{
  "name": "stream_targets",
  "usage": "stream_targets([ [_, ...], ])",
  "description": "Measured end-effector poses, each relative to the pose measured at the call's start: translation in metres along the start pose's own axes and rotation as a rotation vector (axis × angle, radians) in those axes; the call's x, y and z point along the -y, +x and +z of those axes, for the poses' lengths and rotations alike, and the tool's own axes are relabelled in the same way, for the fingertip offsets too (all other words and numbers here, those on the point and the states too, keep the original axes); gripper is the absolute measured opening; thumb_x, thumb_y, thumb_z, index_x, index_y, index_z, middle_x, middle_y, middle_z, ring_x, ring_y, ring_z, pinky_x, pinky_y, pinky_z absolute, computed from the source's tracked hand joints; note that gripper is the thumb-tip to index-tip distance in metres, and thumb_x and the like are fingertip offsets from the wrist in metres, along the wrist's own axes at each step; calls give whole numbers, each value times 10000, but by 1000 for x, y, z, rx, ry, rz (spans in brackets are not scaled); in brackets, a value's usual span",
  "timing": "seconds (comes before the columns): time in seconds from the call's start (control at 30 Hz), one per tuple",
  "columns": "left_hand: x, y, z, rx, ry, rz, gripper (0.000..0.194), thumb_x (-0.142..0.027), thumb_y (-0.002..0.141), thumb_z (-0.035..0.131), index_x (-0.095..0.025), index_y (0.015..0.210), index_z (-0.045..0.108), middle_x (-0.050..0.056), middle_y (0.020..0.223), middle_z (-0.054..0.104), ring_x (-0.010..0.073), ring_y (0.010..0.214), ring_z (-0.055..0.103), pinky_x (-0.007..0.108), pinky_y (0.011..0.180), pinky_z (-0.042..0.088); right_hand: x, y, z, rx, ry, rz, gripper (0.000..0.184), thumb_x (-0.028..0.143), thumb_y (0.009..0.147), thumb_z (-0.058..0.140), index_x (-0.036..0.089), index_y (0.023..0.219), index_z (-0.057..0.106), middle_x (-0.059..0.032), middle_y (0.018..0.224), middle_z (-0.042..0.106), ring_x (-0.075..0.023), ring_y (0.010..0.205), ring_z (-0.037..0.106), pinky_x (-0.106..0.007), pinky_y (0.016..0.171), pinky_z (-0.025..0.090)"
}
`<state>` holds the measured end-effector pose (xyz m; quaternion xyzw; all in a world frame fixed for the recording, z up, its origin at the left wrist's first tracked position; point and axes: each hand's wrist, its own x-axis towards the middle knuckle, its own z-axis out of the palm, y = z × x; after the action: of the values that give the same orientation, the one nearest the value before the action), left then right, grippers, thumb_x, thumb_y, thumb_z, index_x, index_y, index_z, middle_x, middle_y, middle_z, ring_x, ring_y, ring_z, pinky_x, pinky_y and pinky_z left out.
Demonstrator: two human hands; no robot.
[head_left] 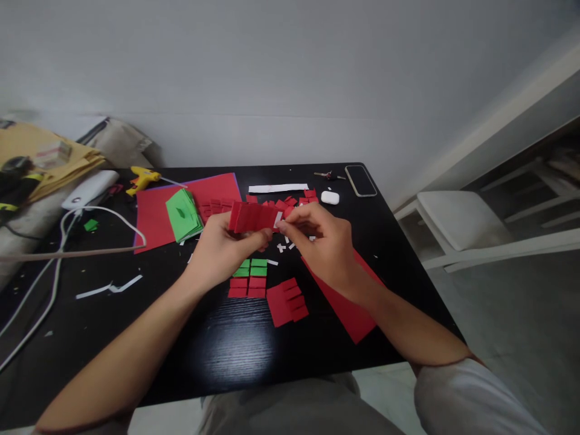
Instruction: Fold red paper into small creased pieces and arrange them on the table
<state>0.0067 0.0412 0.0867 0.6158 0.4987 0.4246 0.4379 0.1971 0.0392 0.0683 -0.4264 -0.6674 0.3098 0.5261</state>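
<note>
My left hand (220, 251) is closed around a red paper piece with cut strips (254, 216), held above the black table (235, 344). My right hand (324, 244) pinches that piece's right end, where a small white bit shows. Below the hands lie small green and red paper rectangles in a grid (251, 278) and another slit red piece (287, 301). A red sheet (351, 308) lies under my right wrist.
A green paper stack (183, 214) rests on a large red sheet (156, 211) at the back left, beside a yellow glue gun (142, 179). Red scraps (290, 202), a white strip (277, 188), earbuds case (330, 197), phone (360, 180), cables (67, 241). White chair (457, 220) at right.
</note>
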Motion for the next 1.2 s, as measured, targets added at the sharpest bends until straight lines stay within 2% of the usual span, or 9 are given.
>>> stream_targets([
  [0.13, -2, -1, 2, -27, 39, 12, 192, -326, 788, 785, -167, 708, 713, 29, 668, 714, 158, 630, 641, 262, 578, 505, 0, -4, 1, 17, -141, -101, 60, 294, 984, 723, 260, 954, 761, -16, 948, 818, -196, 837, 776, -368, 831, 642],
  [0.33, 3, -4, 5, -77, 129, 78, 156, -327, 798, 761, -175, 772, 732, 5, 723, 718, 154, 665, 617, 263, 617, 487, -6, -9, 4, 49, -342, -265, 178, 234, 1054, 593, 245, 1069, 771, -60, 1056, 831, -231, 973, 785, -405, 909, 635],
  [0.43, 4, -7, 6, -99, 243, 121, 134, -312, 825, 723, -181, 799, 726, -17, 697, 670, 137, 638, 556, 260, 604, 436, -9, -11, 6, 74, -424, -287, 222, 222, 1075, 543, 227, 1100, 764, -83, 1048, 826, -239, 970, 780, -405, 885, 637],
  [0.57, 3, -8, 7, -71, 380, 159, 139, -293, 838, 666, -177, 762, 662, -41, 649, 560, 115, 604, 468, 258, 578, 361, -13, -12, 7, 122, -508, -336, 249, 191, 1082, 503, 188, 1067, 751, -108, 1003, 807, -249, 930, 768, -404, 841, 630],
  [0.83, 6, -6, 7, -18, 450, 196, 172, -262, 815, 629, -189, 692, 533, -54, 621, 451, 106, 604, 404, 246, 558, 309, -17, -11, 5, 238, -563, -316, 236, 118, 1067, 468, 171, 1006, 690, -106, 966, 747, -233, 874, 712, -383, 788, 579],
  [1.2, 10, -3, 7, -1, 393, 144, 171, -297, 803, 638, -185, 701, 559, -51, 628, 468, 107, 602, 401, 251, 554, 310, -16, -7, 4, 242, -554, -275, 164, 115, 1061, 513, 161, 997, 657, -86, 938, 735, -211, 842, 697, -344, 752, 535],
])
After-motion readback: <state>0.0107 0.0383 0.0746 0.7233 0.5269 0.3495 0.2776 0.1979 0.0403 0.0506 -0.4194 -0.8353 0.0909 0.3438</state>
